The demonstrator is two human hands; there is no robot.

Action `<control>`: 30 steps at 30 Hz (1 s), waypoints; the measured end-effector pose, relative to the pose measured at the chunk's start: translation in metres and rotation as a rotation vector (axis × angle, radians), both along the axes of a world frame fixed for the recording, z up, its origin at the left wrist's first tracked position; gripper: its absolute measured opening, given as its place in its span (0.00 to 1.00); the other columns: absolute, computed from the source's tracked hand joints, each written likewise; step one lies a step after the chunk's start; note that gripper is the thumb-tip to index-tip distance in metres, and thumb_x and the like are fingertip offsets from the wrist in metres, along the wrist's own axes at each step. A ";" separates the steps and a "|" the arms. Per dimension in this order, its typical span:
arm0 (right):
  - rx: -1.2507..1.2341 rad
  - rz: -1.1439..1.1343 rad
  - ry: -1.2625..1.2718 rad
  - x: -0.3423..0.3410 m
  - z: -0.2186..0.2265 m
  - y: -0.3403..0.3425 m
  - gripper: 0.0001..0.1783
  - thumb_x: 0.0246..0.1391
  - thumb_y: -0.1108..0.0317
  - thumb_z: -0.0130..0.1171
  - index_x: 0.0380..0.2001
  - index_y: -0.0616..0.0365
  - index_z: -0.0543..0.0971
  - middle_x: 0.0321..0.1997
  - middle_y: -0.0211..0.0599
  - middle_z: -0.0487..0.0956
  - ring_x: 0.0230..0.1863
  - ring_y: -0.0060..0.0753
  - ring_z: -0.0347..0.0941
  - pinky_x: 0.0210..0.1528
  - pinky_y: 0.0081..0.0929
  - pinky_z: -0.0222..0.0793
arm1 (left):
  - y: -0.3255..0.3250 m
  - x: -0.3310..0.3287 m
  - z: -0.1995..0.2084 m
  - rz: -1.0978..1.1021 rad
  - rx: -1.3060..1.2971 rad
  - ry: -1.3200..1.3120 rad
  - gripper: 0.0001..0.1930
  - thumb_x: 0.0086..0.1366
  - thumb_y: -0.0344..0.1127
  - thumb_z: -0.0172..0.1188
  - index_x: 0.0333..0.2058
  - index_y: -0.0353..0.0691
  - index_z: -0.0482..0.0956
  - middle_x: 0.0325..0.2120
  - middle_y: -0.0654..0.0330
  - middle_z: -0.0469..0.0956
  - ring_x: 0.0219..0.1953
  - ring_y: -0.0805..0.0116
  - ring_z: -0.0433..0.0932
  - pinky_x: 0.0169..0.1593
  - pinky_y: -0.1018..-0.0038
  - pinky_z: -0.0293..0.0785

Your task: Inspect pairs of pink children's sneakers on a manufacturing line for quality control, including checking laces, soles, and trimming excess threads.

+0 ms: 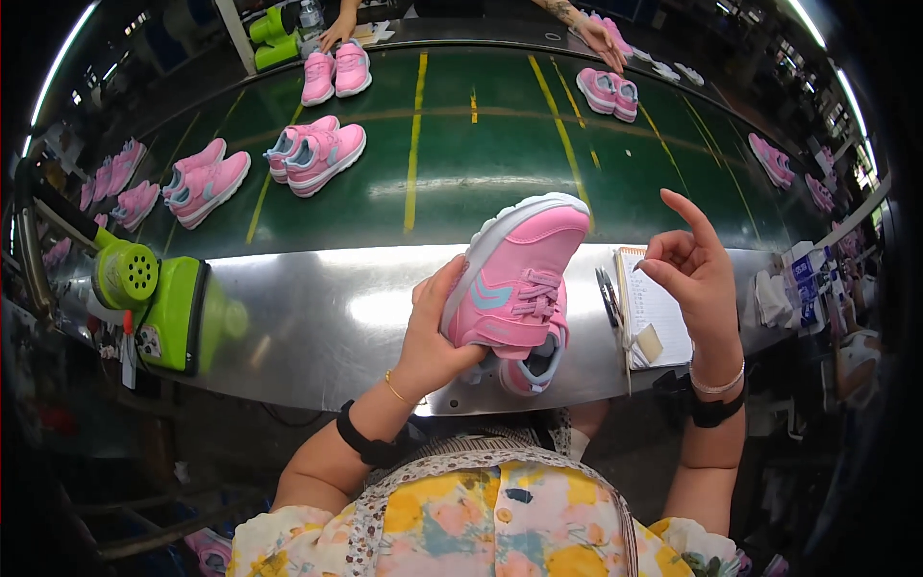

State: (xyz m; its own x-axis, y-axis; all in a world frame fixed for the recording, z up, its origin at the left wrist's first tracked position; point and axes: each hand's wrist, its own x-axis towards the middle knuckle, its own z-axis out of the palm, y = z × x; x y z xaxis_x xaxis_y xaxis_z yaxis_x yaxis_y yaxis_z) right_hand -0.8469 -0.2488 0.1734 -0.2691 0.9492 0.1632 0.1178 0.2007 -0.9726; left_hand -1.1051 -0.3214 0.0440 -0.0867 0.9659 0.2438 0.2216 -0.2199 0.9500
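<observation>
My left hand [433, 332] grips a pink sneaker [519, 279] by its side, holding it tilted above the metal bench with its toe pointing away from me. The shoe has a white sole, light blue trim, pink laces and a strap. Partly hidden under it is a second pink sneaker [531, 370], its blue-lined opening toward me. My right hand [690, 274] is raised to the right, apart from the shoes and over a notebook [663, 332]. Its thumb and a fingertip are pinched together while another finger sticks up. A tiny dark speck shows at the pinch, too small to name.
Several pairs of pink sneakers [322, 159] stand on the green conveyor belt [461, 183]. Across it, a co-worker's hands [601, 43] reach toward shoes. A green blower-like device [163, 308] stands at left on the metal bench [308, 327]. Dark pens [608, 296] lie beside the notebook.
</observation>
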 end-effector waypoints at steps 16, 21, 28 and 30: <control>0.479 0.289 -0.506 -0.068 0.044 0.007 0.33 0.41 0.81 0.61 0.54 0.55 0.67 0.23 0.34 0.75 0.24 0.27 0.71 0.33 0.23 0.71 | -0.009 -0.019 0.004 -0.065 -0.004 -0.001 0.45 0.35 0.33 0.64 0.58 0.41 0.59 0.53 0.53 0.64 0.56 0.55 0.60 0.59 0.65 0.56; 0.501 0.362 -0.543 -0.076 0.039 0.012 0.32 0.40 0.80 0.61 0.53 0.54 0.68 0.24 0.33 0.74 0.26 0.28 0.71 0.32 0.25 0.70 | -0.014 -0.030 -0.006 -0.173 -0.056 -0.160 0.45 0.35 0.29 0.61 0.59 0.40 0.58 0.53 0.52 0.63 0.56 0.57 0.61 0.60 0.67 0.56; 0.236 0.170 -0.286 -0.072 -0.016 0.020 0.27 0.49 0.71 0.60 0.54 0.56 0.66 0.36 0.32 0.72 0.36 0.21 0.68 0.36 0.19 0.68 | -0.015 -0.035 -0.007 -0.365 -0.268 -0.601 0.46 0.42 0.23 0.65 0.61 0.38 0.51 0.56 0.55 0.62 0.58 0.63 0.64 0.60 0.67 0.61; 0.033 0.077 -0.102 -0.061 -0.042 0.018 0.25 0.55 0.67 0.53 0.56 0.60 0.63 0.39 0.32 0.71 0.39 0.19 0.67 0.37 0.19 0.69 | -0.014 -0.038 -0.019 -0.333 -0.253 -0.579 0.45 0.46 0.25 0.66 0.61 0.38 0.50 0.55 0.55 0.63 0.56 0.64 0.66 0.58 0.68 0.63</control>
State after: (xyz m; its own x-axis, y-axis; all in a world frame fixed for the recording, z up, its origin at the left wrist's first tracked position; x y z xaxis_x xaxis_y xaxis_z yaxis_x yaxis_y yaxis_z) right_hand -0.9075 -0.2307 0.1314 -0.3581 0.9194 0.1624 0.1987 0.2450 -0.9490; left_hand -1.1431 -0.3352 0.0251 0.1748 0.9845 0.0130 -0.3741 0.0542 0.9258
